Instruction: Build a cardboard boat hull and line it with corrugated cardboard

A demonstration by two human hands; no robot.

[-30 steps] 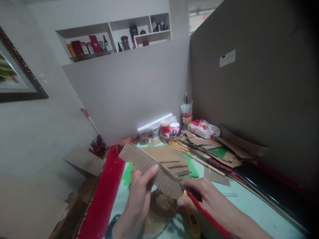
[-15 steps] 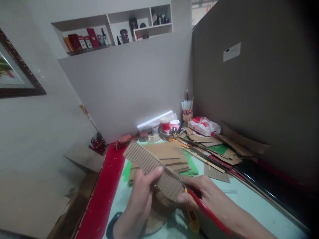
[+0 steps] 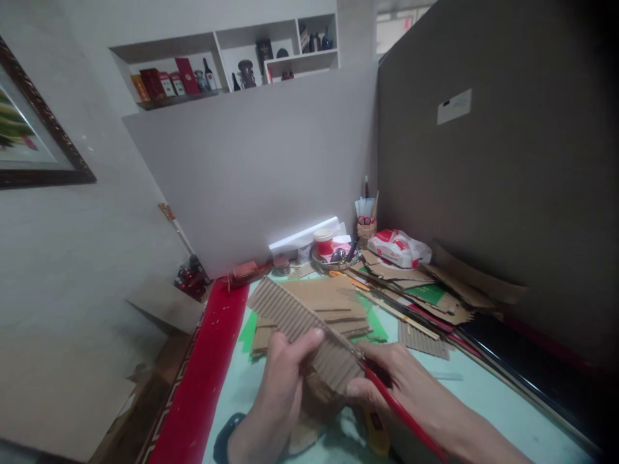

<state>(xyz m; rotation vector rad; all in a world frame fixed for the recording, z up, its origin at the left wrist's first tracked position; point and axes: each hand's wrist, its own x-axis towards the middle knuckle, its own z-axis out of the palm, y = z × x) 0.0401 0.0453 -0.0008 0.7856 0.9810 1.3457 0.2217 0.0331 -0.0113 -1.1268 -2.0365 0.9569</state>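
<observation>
A strip of corrugated cardboard (image 3: 285, 310) is tilted above the table, its ribbed face toward me. My left hand (image 3: 285, 380) is closed on it, thumb on the ribbed face. My right hand (image 3: 399, 377) is closed round a red-handled tool (image 3: 406, 415), whose metal end meets the strip's right edge; its exact type is unclear. The right fingertips are beside the strip's lower corner. Beneath the hands lie a brown rounded piece (image 3: 312, 422), partly hidden, and a yellow tool (image 3: 376, 433).
Stacked cardboard (image 3: 333, 293) lies on green sheets behind the strip. A round tray with a red-and-white cup (image 3: 323, 242), a pen holder (image 3: 366, 229) and a wipes pack (image 3: 399, 248) stand at the back. More cardboard (image 3: 449, 290) and a black panel (image 3: 512, 361) lie right.
The view has shifted slightly, so the scene sits a little farther right. Both hands keep their holds on the strip and the red-handled tool.
</observation>
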